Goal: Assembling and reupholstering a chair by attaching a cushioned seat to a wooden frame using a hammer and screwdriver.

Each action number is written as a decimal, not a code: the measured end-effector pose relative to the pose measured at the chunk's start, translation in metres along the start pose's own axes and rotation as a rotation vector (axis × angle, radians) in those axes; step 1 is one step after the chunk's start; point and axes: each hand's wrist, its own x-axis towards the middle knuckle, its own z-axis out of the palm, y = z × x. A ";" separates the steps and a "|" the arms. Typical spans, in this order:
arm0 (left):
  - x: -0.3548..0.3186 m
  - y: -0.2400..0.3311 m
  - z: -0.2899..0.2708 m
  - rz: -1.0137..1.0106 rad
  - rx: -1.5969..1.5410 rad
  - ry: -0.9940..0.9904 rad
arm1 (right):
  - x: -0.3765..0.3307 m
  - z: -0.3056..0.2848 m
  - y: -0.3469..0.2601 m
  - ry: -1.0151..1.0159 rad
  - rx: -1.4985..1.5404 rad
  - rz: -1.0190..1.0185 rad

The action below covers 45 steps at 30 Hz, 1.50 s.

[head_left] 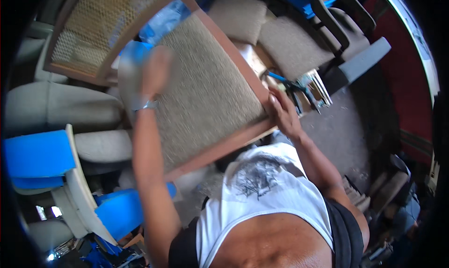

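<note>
A wooden chair with a brown frame [229, 46] and a grey-brown upholstered seat [206, 90] lies in front of me. Its woven cane back [93, 27] rises at the far left. Over the seat's left part is my left hand [157, 71], smeared by motion, with a watch or bracelet at the wrist. Something blue [135, 52] shows right beside its fingers; whether the hand holds it is unclear. My right hand [284, 110] grips the frame at the near right corner, fingers closed around the edge.
Loose cushions [294, 46] lie beyond the frame at the right, with blue-handled tools [294, 85] near my right hand. Grey upholstered chairs [61, 104] crowd the left, and a chair with blue panels [39, 153] stands nearer. A red wall [397, 76] bounds the right.
</note>
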 end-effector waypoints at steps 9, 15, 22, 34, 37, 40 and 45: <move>0.142 0.020 0.074 0.168 0.374 0.043 | 0.033 -0.041 -0.014 -0.054 -0.159 -0.297; 0.129 0.028 0.105 0.128 0.414 0.249 | 0.047 -0.045 -0.017 -0.058 -0.139 -0.309; 0.125 -0.012 0.103 0.171 0.283 0.354 | 0.047 -0.032 0.000 -0.146 0.011 -0.298; -0.007 -0.106 -0.077 -0.219 -0.797 0.040 | 0.030 0.013 0.010 -0.190 -0.143 -0.311; -0.145 -0.127 -0.135 -0.232 -0.602 0.178 | 0.020 0.011 0.007 -0.156 -0.231 -0.262; -0.287 -0.163 -0.151 -0.467 -0.862 0.485 | 0.015 0.035 -0.013 -0.072 -0.262 -0.255; -0.422 -0.178 -0.078 -0.531 -1.364 0.377 | -0.005 0.172 -0.107 -0.104 -0.815 -0.816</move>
